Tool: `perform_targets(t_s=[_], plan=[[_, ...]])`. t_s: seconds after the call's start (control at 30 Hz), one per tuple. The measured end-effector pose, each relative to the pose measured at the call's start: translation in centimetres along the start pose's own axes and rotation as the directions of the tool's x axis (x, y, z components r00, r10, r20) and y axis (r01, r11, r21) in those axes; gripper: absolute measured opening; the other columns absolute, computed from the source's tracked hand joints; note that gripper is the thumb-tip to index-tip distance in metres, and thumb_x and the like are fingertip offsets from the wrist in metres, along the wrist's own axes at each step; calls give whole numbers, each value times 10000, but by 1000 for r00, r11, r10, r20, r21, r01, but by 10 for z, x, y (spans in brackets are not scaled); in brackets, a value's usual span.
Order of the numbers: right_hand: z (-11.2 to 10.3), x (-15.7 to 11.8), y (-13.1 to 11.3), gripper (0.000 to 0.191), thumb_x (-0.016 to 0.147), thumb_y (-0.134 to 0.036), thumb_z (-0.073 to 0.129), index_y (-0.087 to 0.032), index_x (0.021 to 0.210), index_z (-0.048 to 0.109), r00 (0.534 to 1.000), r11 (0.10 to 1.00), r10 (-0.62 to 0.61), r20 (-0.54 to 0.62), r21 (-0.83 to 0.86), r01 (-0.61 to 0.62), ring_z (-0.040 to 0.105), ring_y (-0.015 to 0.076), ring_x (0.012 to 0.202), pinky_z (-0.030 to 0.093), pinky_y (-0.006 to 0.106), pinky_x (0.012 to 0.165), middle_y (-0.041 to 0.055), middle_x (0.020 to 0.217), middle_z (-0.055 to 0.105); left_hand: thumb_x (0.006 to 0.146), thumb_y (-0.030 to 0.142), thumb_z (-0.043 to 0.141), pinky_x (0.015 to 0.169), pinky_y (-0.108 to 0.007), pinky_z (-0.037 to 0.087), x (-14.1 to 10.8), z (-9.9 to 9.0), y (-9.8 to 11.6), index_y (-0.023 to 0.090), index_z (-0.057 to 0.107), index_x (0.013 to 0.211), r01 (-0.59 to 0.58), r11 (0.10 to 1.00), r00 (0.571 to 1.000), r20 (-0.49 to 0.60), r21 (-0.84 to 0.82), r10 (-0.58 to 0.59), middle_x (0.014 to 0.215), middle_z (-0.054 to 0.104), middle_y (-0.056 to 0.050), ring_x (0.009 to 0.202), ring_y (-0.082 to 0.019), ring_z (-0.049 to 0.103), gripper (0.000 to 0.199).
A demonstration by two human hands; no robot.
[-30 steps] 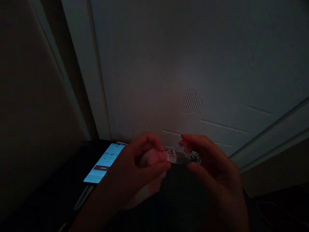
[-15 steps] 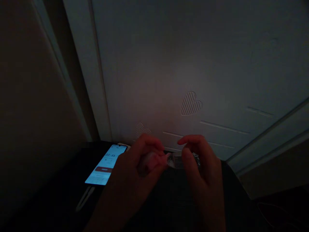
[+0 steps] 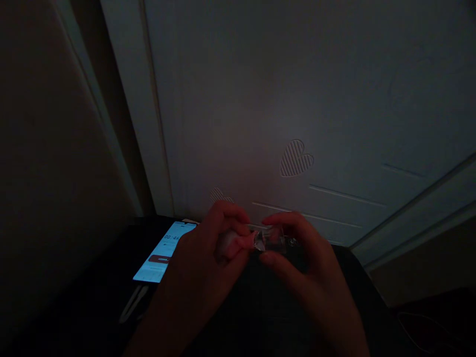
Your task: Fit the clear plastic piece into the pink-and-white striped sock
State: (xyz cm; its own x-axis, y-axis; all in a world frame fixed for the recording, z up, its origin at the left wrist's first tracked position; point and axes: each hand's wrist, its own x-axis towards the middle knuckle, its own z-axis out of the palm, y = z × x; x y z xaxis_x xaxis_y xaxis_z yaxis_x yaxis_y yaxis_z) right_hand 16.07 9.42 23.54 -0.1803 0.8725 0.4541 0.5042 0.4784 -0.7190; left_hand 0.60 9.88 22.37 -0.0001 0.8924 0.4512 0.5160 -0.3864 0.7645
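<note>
A pale pink wad [image 3: 232, 243] shows between the left fingers [image 3: 238, 213]; the container [image 3: 275, 241] at the right fingers [image 3: 280, 265] is clear. Leftward of both, a light-blue phone screen [image 3: 171, 243] carries a dark red button [image 3: 158, 259]. Beyond them, striped hearts [image 3: 295, 158] pattern a grey panel [image 3: 238, 119].

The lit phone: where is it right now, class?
In the head view, the phone lies left of centre on the dark surface, partly hidden by the left hand.

Dark tabletop [image 3: 256, 312] with a lit phone [image 3: 156, 260] on it
The phone lies screen up at eight o'clock in the view; just beside it, toward its seven o'clock, rests a pale looped strip [image 3: 128, 308], too dim to identify.
</note>
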Motion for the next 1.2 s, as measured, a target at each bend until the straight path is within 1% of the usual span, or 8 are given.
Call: perform_targets(t_s=[0.2,0.37,0.43,0.53,0.67,0.83,1.0,1.2], plan=[[3,1,-3,134,728,-266,631,-255,853,582,996,999,43,77,-23,-41,507,95,605,380,201,544,-59,680,575,663,130,565,522,-226,460,0,4,2,277,418,974,-26,999,999,45,-39,28,702,620,75,627,-133,619,375],[5,1,-6,80,736,-237,617,-235,798,567,999,999,28,28,31,-29,485,84,574,364,189,511,-61,629,545,637,135,590,573,-225,476,-2,6,5,274,436,989,-18,998,999,-51,-60,15,781,612,58,719,-136,609,409],[6,1,-6,82,734,-231,617,-233,795,563,1000,998,26,-3,56,-26,479,81,560,361,186,500,-63,613,530,649,146,590,595,-225,482,-3,6,7,269,433,980,-3,994,999,-41,-107,-1,804,607,48,756,-140,607,386],[7,1,-6,86,730,-251,622,-231,790,562,999,995,35,-37,96,-32,474,79,541,358,187,482,-59,615,529,676,170,590,618,-210,485,-5,4,8,273,428,964,17,974,1000,9,-225,-16,841,589,42,777,-129,596,346],[2,-1,-8,89,732,-256,619,-234,795,560,997,982,72,-28,178,-66,493,82,542,376,183,473,-55,630,540,697,207,591,600,-193,473,-5,-4,5,268,473,945,51,935,990,138,-351,-3,868,589,31,744,-123,582,281],[-7,-2,-14,82,721,-222,620,-230,789,576,996,977,88,-15,196,-84,531,102,595,414,196,505,-40,663,567,741,292,541,554,-206,452,-3,-8,3,238,551,856,111,904,969,248,-412,-6,747,604,23,666,-137,569,127],[-2,-1,-10,120,726,-216,609,-242,841,593,998,984,61,-14,167,-58,550,119,630,431,225,553,-29,709,600,735,296,560,471,-180,409,-3,-1,8,225,546,777,197,901,977,156,-387,-147,647,561,41,555,-105,524,84],[-3,-4,0,361,713,-203,619,-283,1057,543,998,980,44,-53,194,-33,578,140,715,465,249,627,-20,788,611,736,333,574,468,-183,403,-2,0,7,222,537,753,204,907,979,90,-367,-184,638,550,47,542,-102,516,119]])
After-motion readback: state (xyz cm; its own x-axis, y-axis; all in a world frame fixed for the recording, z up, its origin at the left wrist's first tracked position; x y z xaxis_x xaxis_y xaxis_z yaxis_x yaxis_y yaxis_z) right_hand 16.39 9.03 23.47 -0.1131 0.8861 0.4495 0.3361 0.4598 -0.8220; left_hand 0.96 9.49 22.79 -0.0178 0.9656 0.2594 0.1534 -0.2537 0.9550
